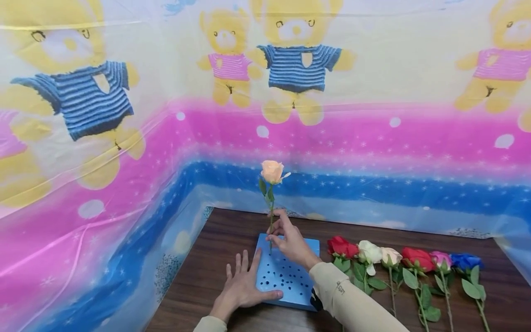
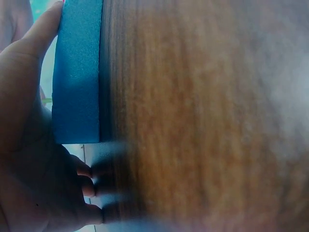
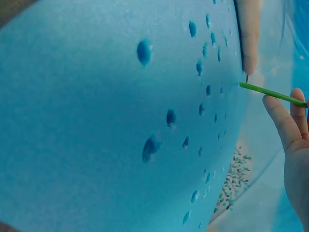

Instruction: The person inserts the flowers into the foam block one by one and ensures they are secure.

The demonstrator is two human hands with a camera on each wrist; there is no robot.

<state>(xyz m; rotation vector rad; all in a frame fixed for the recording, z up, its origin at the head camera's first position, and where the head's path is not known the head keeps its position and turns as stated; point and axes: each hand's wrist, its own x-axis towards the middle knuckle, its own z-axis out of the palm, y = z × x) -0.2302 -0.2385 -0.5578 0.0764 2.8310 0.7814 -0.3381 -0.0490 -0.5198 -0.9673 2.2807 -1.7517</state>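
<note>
A peach artificial rose [image 1: 272,172] stands nearly upright over the far part of a light blue foam block [image 1: 290,258] dotted with holes. My right hand [image 1: 292,240] pinches its green stem [image 3: 270,92] between thumb and fingers. The stem's lower end meets the block's face; whether it sits inside a hole I cannot tell. My left hand [image 1: 245,287] lies along the block's left side with fingers spread and straight, its thumb across the near part of the top. In the left wrist view, the left hand [image 2: 24,159] is against the block's side [image 2: 77,72].
Several artificial roses lie in a row on the dark wooden table [image 1: 199,272] at the right: a red rose [image 1: 342,247], a white rose [image 1: 369,252], a cream rose, another red, a pink and a blue rose [image 1: 466,261]. A bear-printed cloth [image 1: 352,138] hangs behind.
</note>
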